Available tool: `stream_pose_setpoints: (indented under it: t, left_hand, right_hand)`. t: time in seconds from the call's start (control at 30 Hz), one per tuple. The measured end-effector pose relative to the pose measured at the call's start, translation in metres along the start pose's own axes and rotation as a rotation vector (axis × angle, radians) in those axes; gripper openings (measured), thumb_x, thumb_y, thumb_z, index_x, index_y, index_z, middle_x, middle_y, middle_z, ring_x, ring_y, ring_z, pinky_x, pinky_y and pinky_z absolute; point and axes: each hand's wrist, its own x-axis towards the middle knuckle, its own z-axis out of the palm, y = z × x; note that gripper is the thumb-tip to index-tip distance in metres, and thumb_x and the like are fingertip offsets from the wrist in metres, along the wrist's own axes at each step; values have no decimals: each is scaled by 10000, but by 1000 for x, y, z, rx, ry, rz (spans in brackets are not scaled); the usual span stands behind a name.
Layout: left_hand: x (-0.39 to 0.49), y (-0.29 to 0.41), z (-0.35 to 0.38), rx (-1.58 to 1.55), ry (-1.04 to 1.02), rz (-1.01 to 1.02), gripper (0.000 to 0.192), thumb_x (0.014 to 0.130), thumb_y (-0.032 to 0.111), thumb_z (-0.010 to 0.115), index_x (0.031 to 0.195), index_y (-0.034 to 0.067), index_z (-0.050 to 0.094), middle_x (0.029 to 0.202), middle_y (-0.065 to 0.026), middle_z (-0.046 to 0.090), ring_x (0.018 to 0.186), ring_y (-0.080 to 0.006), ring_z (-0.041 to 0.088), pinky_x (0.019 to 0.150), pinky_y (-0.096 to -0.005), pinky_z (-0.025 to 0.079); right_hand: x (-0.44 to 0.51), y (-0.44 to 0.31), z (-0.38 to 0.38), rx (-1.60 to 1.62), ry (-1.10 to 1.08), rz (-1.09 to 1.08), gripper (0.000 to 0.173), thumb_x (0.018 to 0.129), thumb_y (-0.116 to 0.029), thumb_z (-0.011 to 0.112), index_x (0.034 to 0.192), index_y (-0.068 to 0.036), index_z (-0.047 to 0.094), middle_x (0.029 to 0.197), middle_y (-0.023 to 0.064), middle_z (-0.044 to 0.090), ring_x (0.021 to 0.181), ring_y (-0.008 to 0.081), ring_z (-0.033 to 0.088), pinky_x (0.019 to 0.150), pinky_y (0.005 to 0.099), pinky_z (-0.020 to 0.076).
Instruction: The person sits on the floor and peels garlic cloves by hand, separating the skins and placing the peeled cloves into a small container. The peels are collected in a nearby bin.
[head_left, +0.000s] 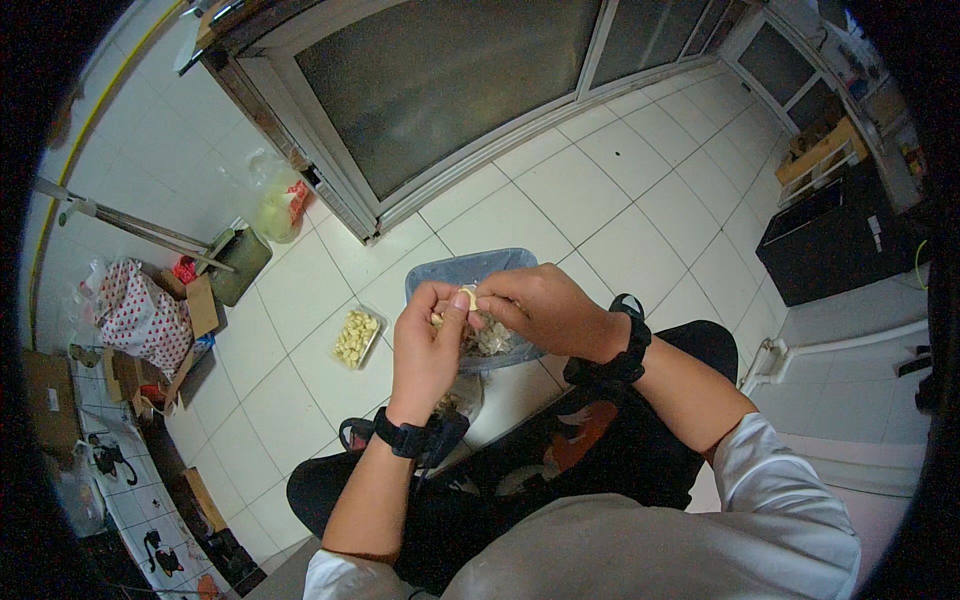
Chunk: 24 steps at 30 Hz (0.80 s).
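Observation:
My left hand (424, 349) holds a pale garlic clove (470, 297) between thumb and fingers. The fingertips of my right hand (544, 311) pinch the same clove from the other side. A second pale piece, apparently garlic (436, 320), shows in the curl of my left fingers. Both hands are above a grey-blue plastic bin (469, 264), which has papery garlic skins (492, 337) in it. On the floor to the left, a clear plastic tray (381, 324) contains many peeled garlic cloves (354, 339). Below my left hand is a clear bag (469, 394), its contents partly hidden by my wrist.
My black-clad knees (705, 352) flank the bin. Leftward stand a long-handled dustpan (244, 262), a knotted plastic bag (281, 210) and a cardboard box (199, 304) with a heart-patterned bag (142, 315). Sliding glass doors (465, 82) are ahead; a black cabinet (832, 232) is at right.

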Motion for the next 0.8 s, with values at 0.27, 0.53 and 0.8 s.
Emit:
stream_pose_setpoints:
  t: [0.27, 0.53, 0.8]
  left_hand:
    - [1, -2, 1, 60, 5, 62, 184, 1010, 221, 570, 962, 43, 562, 763, -5, 656, 600, -34, 456, 524, -200, 344]
    - [0, 4, -3, -78, -74, -39, 161, 1010, 167, 560, 1003, 9, 590, 788, -34, 682, 609, -40, 496, 537, -201, 396]
    - [1, 3, 0, -372, -68, -146, 217, 1020, 199, 551, 1124, 17, 609, 825, -44, 665, 575, -36, 455, 503, -195, 365]
  right_hand:
    - [0, 1, 0, -233, -19, -146, 122, 910, -173, 596, 837, -75, 592, 733, 113, 581, 643, 333, 637, 556, 441, 515]
    - [1, 1, 2, -24, 95, 42, 246, 841, -239, 692, 732, -44, 588, 646, 147, 593, 591, 365, 608, 524, 431, 475]
    - [1, -1, -1, 258, 119, 163, 152, 842, -166, 664, 788, -25, 641, 653, 149, 612, 551, 263, 589, 554, 351, 475]
